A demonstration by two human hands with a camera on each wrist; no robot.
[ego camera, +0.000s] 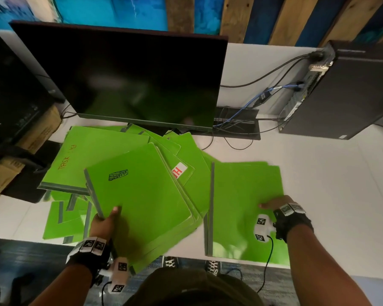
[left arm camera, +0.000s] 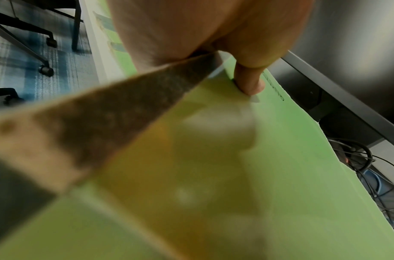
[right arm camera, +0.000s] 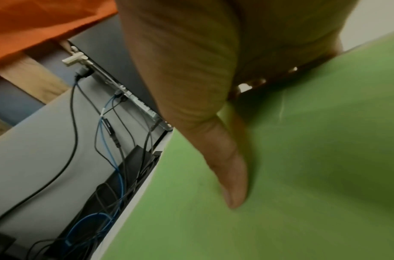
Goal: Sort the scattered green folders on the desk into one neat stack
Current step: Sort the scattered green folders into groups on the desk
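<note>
The left hand point(ego camera: 104, 224) grips a bundle of green folders point(ego camera: 142, 195) at its grey-spined corner, thumb point(left arm camera: 249, 82) pressed on the top cover and fingers hidden beneath. The bundle is tilted, its near edge overhanging the white desk point(ego camera: 318, 162), and its top cover bears a black scribbled mark point(ego camera: 118, 174). The right hand point(ego camera: 274, 204) grips the right edge of the neat stack point(ego camera: 241, 195) lying at the desk's front right, thumb point(right arm camera: 231, 176) flat on top. More scattered folders point(ego camera: 93, 155) lie fanned below the dark monitor point(ego camera: 131, 80), left of the stack.
</note>
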